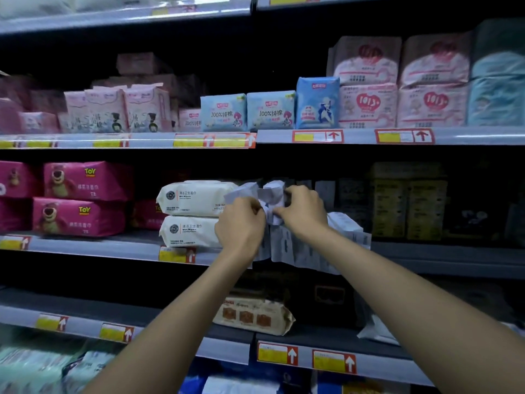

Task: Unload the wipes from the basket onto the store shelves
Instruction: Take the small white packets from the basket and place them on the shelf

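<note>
Placing step: wipes bundle (301, 248) overhanging the shelf (113, 247) front edge.
Left hand (240, 223) and right hand (305, 210) clamp its crumpled top; next, probably seat it rearward.

2 stacked wet wipes packs (196, 199) are showing smooth, faintly glossy plastic film; the white packet strip (301, 248) is looking like thin, crinkled plastic.

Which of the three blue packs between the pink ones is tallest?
The rightmost, darker blue pack; both pale blue packs left of it sit lower.
</note>
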`<state>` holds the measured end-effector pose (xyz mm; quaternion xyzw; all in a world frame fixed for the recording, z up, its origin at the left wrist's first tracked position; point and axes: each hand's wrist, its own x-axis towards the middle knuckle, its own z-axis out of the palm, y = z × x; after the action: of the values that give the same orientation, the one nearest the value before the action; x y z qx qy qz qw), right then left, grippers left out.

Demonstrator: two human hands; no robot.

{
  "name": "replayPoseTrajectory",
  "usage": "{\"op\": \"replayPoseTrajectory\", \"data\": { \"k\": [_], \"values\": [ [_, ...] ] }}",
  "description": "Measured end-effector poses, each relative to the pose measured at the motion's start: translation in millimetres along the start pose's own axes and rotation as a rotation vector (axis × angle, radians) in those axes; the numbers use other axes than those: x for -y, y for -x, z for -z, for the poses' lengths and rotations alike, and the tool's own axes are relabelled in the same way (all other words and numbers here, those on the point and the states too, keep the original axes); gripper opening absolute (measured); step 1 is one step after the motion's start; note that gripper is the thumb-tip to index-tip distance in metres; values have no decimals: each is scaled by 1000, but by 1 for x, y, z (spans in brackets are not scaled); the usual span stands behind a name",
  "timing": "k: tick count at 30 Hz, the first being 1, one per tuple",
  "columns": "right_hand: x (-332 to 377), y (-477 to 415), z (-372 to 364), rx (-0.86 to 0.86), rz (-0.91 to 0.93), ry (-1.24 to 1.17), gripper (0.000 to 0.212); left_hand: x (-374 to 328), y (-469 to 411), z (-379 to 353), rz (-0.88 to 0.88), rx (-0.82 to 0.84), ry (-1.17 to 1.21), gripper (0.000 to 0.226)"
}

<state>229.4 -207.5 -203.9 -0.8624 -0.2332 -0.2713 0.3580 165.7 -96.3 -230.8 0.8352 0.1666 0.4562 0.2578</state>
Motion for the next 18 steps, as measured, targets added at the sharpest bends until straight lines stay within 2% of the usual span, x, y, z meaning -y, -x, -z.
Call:
{"op": "replayPoseTrajectory", "data": {
  "k": [2,7,9,12,15,18],
  "values": [
    [-1,4,4,21,-5,-6,22,4,6,4,-19,58,18,18],
    [-6,23,19,79,9,-7,45,17,16,18,-58,292,155,45],
    [-9,32,28,87,34,-4,44,19,23,26,-109,327,134,51],
    [-14,47,39,188,64,127,51,19,35,38,-173,323,-7,67],
    [-18,68,51,306,78,334,75,17,49,50,-247,333,-200,86],
    [-26,94,67,354,128,389,96,17,64,55,-342,327,-322,90]
  ]
}}
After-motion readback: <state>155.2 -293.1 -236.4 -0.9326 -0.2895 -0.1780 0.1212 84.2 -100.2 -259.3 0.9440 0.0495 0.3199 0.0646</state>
